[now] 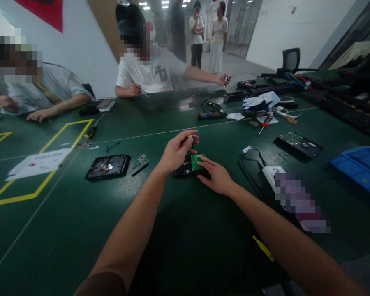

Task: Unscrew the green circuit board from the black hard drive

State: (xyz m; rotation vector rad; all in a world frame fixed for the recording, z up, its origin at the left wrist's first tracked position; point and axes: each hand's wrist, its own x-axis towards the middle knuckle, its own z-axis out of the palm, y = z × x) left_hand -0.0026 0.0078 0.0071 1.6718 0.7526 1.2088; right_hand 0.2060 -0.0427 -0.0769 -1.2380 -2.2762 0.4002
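On the glossy green bench, straight in front of the person, lies a hard drive with a green circuit board on its upper face. The left hand is above its far edge, its grip pinched around a small yellow-topped tool. The right hand's grip is released, fingers spread over the board and the drive's near side.

Little writing can be made out. A printed sheet on the left carries marks too small to read, as does the white tag near a cable. That cable meets a white device, its face hidden by blurring. Dark lettering on the white shirt of a co-worker seated opposite is illegible, and a red banner hangs cropped on the left.

Yellow tape outlines a box beneath the sheet, and thin pale lines cross the green surface. A blue tray stands at the right. Beyond are white walls, a brown panel, glass doors, a dark office chair, ceiling lights and two standing people.
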